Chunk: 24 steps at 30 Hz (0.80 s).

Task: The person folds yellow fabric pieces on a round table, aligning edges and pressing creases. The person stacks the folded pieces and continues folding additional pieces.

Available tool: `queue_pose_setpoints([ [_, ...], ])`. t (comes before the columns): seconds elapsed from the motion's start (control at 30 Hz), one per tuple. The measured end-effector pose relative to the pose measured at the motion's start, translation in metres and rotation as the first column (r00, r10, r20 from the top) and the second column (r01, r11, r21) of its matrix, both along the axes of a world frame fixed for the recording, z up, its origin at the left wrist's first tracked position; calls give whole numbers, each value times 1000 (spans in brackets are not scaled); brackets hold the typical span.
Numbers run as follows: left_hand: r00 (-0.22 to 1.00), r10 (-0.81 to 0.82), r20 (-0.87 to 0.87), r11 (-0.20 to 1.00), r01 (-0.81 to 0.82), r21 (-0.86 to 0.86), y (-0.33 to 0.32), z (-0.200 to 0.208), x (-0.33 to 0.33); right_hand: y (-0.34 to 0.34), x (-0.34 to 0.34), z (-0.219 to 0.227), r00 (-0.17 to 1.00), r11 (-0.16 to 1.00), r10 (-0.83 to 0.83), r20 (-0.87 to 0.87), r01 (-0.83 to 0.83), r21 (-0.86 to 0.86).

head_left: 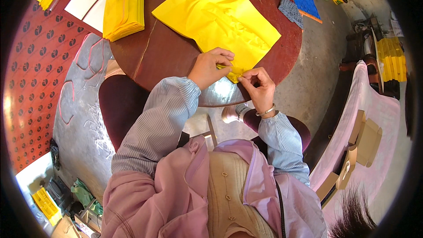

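Note:
A bright yellow fabric piece (220, 15), creased and partly folded, lies across the round dark red table (132, 59). Its near corner reaches the table's front edge, and both my hands are on that corner. My left hand (212, 66) pinches the yellow fabric from the left, fingers bent and thumb pressed in. From the right, my right hand (259, 86), with a bangle at the wrist, grips the same gathered corner between thumb and fingers. Whatever lies inside the gathered folds is hidden.
A thick stack of folded yellow fabric (127, 4) sits at the table's far left. A grey textured cloth (291, 11) lies at the right edge. Opened cardboard boxes (368, 143) rest on a pink-covered seat (352, 105) at right. More yellow pieces (391, 59) hang farther right.

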State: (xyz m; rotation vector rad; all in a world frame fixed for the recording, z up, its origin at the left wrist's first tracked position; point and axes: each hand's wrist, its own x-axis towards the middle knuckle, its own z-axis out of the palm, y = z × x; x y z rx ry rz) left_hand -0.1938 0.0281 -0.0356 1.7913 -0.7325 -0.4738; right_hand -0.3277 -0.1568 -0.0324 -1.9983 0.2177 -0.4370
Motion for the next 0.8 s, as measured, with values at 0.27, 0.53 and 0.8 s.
queue_pose_setpoints([
  [0.27, 998, 31, -61, 999, -32, -2, -2, 1, 2, -1, -2, 8, 994, 980, 78, 72, -63, -191],
  [0.53, 997, -13, -81, 999, 15, 30, 2, 4, 3, -2, 0, 5, 999, 994, 41, 2, -40, -105],
  [0.8, 996, -83, -23, 996, 84, 27, 5, 3, 5, -2, 2, 3, 999, 997, 39, 11, -38, -68],
])
